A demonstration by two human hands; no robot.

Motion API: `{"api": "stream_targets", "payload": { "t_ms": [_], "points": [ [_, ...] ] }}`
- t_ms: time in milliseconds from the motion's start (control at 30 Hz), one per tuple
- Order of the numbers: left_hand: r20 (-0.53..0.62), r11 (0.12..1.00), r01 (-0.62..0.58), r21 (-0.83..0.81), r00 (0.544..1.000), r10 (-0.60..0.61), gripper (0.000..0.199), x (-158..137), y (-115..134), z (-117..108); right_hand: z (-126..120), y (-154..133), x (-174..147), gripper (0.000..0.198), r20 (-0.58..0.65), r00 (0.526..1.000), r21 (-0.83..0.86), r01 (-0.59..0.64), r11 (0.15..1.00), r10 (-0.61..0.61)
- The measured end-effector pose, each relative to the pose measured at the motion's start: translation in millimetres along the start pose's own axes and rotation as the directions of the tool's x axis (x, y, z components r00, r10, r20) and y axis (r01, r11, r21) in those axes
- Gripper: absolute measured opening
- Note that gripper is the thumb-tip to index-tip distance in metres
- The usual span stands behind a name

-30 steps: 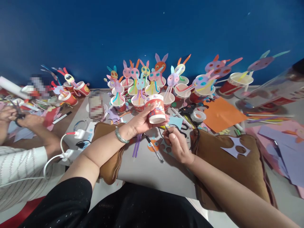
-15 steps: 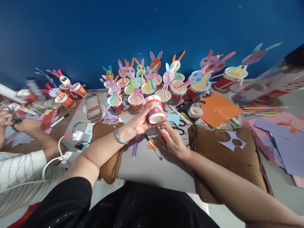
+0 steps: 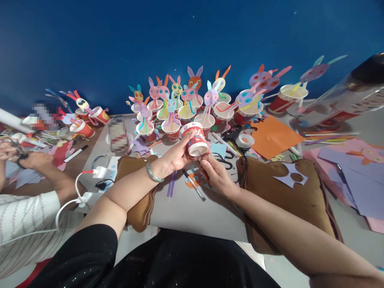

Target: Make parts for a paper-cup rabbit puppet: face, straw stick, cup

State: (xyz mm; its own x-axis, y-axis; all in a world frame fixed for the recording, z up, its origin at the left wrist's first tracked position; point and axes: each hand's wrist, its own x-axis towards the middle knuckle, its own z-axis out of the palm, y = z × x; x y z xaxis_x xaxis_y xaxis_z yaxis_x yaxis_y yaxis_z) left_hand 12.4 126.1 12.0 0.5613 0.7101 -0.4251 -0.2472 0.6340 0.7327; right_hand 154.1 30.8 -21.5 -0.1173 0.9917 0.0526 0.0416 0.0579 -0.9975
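A red paper cup (image 3: pixel 195 138) is tilted in my left hand (image 3: pixel 179 154), its white bottom turned toward me. My right hand (image 3: pixel 217 174) pinches a thin, dark, pointed tool (image 3: pixel 200 154), whose tip meets the cup's bottom; the tool's kind is too small to make out. Below my hands a pen (image 3: pixel 194 185) lies on the table beside an orange paper face (image 3: pixel 191 179). Two purple strips (image 3: pixel 171 184) lie left of the pen. Just beyond my right hand are black-handled scissors (image 3: pixel 223 160), partly hidden.
Several paper cups with rabbit figures (image 3: pixel 171 130) stand along the blue wall. Brown cushions (image 3: pixel 288 200) flank the work spot. Orange paper (image 3: pixel 276 138), a clear bottle (image 3: pixel 345 104) and purple sheets (image 3: pixel 357 176) are at right. At left, a co-worker's hands (image 3: pixel 36 160) hold scissors.
The thin tool's tip has moved up against the cup's bottom, with my right hand shifting slightly left. My left hand keeps its hold on the cup. The view has shifted slightly.
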Motion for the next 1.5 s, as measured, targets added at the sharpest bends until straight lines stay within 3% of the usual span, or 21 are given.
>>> {"api": "stream_targets", "payload": {
  "t_ms": [267,433,633,800,1167,1500],
  "points": [
    [-0.003,1.000,-0.002,-0.006,1.000,0.002,0.056,3.1,-1.7,-1.7,1.1,0.1,0.2,0.057,0.001,1.000,0.041,-0.020,0.999,0.020],
    [-0.013,0.999,-0.014,-0.037,1.000,0.013,0.053,2.7,-1.8,0.0,1.8,2.0,0.4,0.055,0.051,0.992,0.169,-0.121,0.978,0.114],
    [-0.047,0.998,-0.038,-0.052,0.998,0.036,0.049,5.9,-4.5,-1.5,3.4,1.3,1.8,0.048,0.163,0.954,0.463,-0.298,0.835,0.250],
    [-0.065,0.998,-0.053,-0.024,0.997,0.051,0.050,7.8,-6.2,-2.7,0.5,0.4,1.1,0.043,0.227,0.927,0.540,-0.374,0.754,0.298],
    [-0.065,0.998,-0.058,-0.029,0.996,0.056,0.053,7.5,-5.4,-2.0,2.0,1.3,2.4,0.047,0.209,0.942,0.517,-0.334,0.788,0.262],
    [-0.060,0.995,-0.042,-0.092,0.997,0.037,0.042,1.9,-2.5,5.5,3.1,1.6,1.8,0.049,0.206,0.949,0.522,-0.312,0.794,0.238]
  ]
}}
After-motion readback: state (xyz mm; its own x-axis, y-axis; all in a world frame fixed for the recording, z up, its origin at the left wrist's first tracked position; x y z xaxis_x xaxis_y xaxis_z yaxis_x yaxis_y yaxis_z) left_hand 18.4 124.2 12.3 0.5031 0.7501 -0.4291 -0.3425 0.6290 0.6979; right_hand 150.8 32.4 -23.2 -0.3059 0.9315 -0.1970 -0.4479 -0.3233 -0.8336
